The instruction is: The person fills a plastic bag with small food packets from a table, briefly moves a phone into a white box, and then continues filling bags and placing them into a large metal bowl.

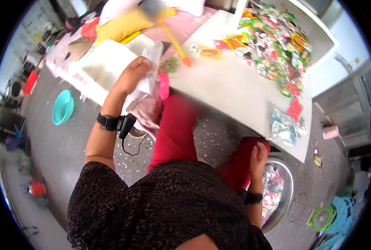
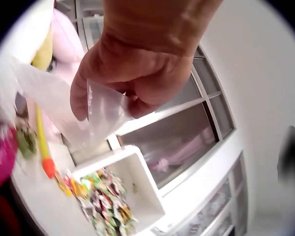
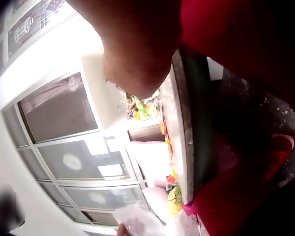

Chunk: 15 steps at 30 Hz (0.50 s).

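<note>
My left hand (image 1: 131, 77) is raised over the left end of the white table (image 1: 235, 96). Its thumb and fingers pinch a clear plastic bag (image 2: 108, 113), which hangs thin and flat below them in the left wrist view. Down by my right knee is my right hand (image 1: 258, 160), fingers loosely bent, with nothing visible in it. A metal basin (image 1: 289, 179) with wrapped packets (image 1: 272, 187) stands just beside that hand. Small snack packets (image 1: 277, 50) lie heaped in a white bin (image 2: 147, 182) and spill onto the table.
On the table lie a yellow stick with an orange tip (image 1: 175, 39), an orange packet (image 1: 208, 52) and a filled clear bag (image 1: 282, 127). A white foam box (image 1: 95, 66) stands at my left. A turquoise basin (image 1: 63, 107) is on the floor, and a green fan-like object (image 1: 322, 218) sits at lower right.
</note>
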Each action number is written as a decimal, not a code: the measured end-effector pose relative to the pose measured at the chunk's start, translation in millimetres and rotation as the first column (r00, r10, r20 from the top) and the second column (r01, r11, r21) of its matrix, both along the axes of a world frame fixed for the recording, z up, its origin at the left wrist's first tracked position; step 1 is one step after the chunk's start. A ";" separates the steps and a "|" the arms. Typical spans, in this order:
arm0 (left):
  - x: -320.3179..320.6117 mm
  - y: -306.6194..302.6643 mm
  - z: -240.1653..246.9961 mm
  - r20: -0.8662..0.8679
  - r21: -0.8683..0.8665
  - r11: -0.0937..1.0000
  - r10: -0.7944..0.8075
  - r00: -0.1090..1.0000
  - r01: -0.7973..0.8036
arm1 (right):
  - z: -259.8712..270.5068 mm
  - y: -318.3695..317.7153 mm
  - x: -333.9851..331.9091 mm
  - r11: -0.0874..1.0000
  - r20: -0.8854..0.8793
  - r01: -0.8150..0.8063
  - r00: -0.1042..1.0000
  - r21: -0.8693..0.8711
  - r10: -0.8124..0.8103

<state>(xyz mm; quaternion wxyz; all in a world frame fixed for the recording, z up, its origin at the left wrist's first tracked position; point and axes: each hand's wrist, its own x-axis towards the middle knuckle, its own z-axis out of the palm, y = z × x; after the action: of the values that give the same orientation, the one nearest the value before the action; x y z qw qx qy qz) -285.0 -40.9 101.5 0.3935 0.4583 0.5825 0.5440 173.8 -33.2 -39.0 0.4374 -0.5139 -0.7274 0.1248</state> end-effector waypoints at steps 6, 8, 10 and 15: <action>131.7 14.6 5.9 0.443 0.197 0.798 -0.591 0.674 0.570 | 24.0 8.0 -35.7 0.853 -0.629 -0.399 0.769 -0.337 0.112; 163.4 21.2 -7.6 0.570 0.228 0.704 -0.657 0.494 0.673 | 32.4 9.6 -47.6 0.681 -0.809 -0.585 0.588 -0.441 -0.020; 195.9 22.0 -5.3 0.730 0.272 0.652 -0.619 0.290 0.707 | 36.5 12.6 -55.5 0.484 -0.950 -0.821 0.304 -0.301 -0.074; 216.8 29.2 -11.3 0.857 0.261 0.670 -0.492 0.153 0.694 | 43.1 15.6 -53.1 0.425 -0.978 -0.881 0.193 -0.208 -0.079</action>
<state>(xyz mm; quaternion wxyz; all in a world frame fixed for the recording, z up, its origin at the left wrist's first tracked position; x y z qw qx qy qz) -68.2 -11.7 90.2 0.8570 0.2544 0.1072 0.4351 120.8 -17.6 4.0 0.4183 -0.2206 -0.3301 0.8169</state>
